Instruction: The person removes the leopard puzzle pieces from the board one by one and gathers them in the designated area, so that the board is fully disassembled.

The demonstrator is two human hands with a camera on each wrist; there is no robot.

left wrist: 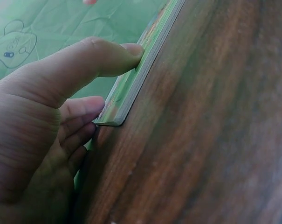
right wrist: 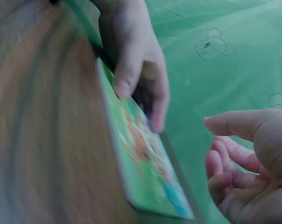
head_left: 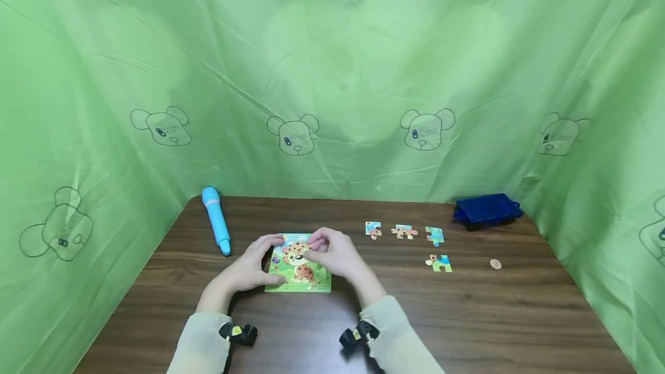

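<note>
A square puzzle board (head_left: 297, 286) with a spotted leopard cub on green lies flat on the table before me. My left hand (head_left: 247, 270) rests at its left side, the thumb on its face and the other fingers by the edge, as the left wrist view shows closely. My right hand (head_left: 335, 254) hovers over the upper right part of the board and hides it. In the right wrist view its thumb stands apart from the loosely bent fingers (right wrist: 215, 162), with nothing visible between them. Several loose puzzle pieces (head_left: 404, 231) lie to the right.
A blue toy microphone (head_left: 216, 221) lies at the back left. At the back right corner sits a dark blue plastic box (head_left: 487, 210), with a small round pinkish disc (head_left: 496, 264) nearer me. Green curtains (head_left: 332, 74) enclose the brown wooden table (head_left: 493, 322).
</note>
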